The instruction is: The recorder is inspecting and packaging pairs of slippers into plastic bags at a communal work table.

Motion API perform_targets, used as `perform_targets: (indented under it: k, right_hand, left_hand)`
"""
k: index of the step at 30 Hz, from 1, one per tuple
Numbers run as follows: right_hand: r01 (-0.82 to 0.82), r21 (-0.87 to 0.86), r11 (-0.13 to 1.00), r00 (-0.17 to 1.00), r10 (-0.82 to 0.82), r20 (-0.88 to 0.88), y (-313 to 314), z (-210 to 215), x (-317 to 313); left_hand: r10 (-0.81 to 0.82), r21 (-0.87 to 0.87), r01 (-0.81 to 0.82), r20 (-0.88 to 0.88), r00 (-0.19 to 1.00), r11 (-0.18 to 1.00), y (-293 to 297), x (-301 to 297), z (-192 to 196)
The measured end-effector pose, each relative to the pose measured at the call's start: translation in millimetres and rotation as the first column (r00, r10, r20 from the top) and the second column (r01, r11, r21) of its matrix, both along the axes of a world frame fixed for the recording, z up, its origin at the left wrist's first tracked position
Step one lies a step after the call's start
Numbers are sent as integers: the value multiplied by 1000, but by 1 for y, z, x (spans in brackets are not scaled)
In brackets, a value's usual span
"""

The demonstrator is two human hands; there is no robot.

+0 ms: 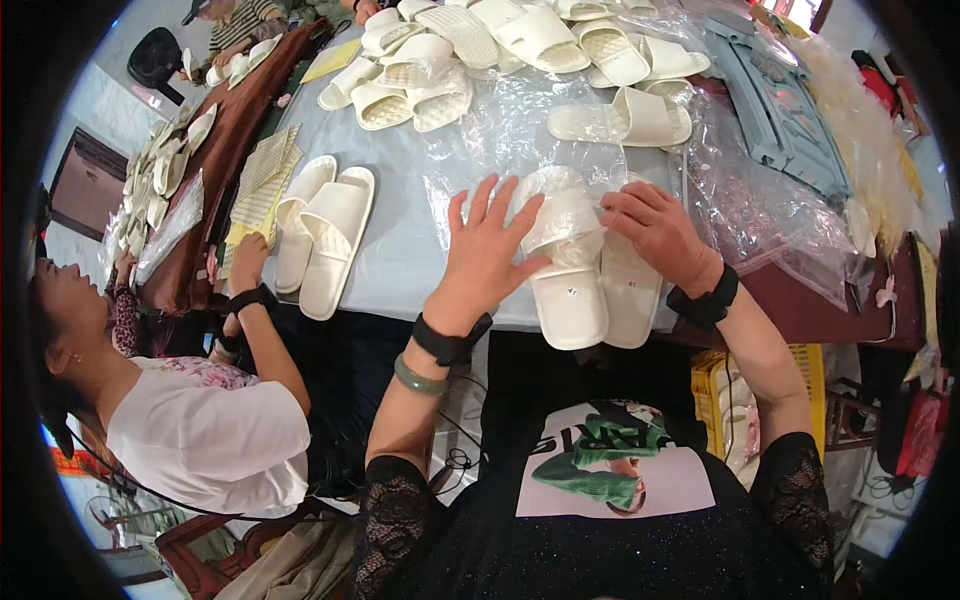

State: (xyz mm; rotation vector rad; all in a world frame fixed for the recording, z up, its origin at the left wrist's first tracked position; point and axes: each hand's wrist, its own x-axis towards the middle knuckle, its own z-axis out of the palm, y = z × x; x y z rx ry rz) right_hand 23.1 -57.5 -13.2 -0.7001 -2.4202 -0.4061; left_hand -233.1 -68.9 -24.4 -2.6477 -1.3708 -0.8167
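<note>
A pair of cream slippers lies at the table's near edge in front of me, toes away: the left slipper (570,305) partly overlaps the right slipper (632,290). A clear plastic bag (560,195) covers their far part, wrinkled over the straps. My left hand (485,250) is spread beside the left slipper, its fingers stretched over the plastic and its thumb near the strap. Above the right slipper, my right hand (660,228) has its fingers bent together at the bag's edge, seemingly pinching the film; the fingertips are partly hidden.
A heap of cream slippers (480,38) fills the far side, with a single slipper (625,118) nearer. Another pair (335,225) lies left, by a co-worker's hand (247,262) and yellow sheets (265,190). Plastic film (755,215) and a grey-blue device (775,105) lie right; a yellow crate (712,385) stands below.
</note>
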Motion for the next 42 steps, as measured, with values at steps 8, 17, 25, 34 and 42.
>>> perform_targets:
  k: [8, 17, 25, 34, 42]
  right_hand:
    - [180, -173, 968, 969, -205, -137, -4, -2, 1]
    - [434, -477, 764, 895, -425, 132, -45, -23, -12]
    - [416, -873, 253, 753, -634, 175, 23, -42, -27]
    - [-26, -719, 694, 807, -410, -425, -13, -45, -9]
    - [-48, -626, 778, 849, -299, -436, -56, -23, -2]
  left_hand:
    - [-134, -319, 285, 421, 897, 904, 35, -2, -35]
    - [245, -537, 466, 798, 550, 703, 11, 18, -29]
    - [451, -521, 421, 854, 261, 742, 17, 6, -25]
    - [396, -378, 318, 918, 9, 870, 28, -32, 25]
    - [116, -21, -139, 690, 714, 990, 40, 10, 32]
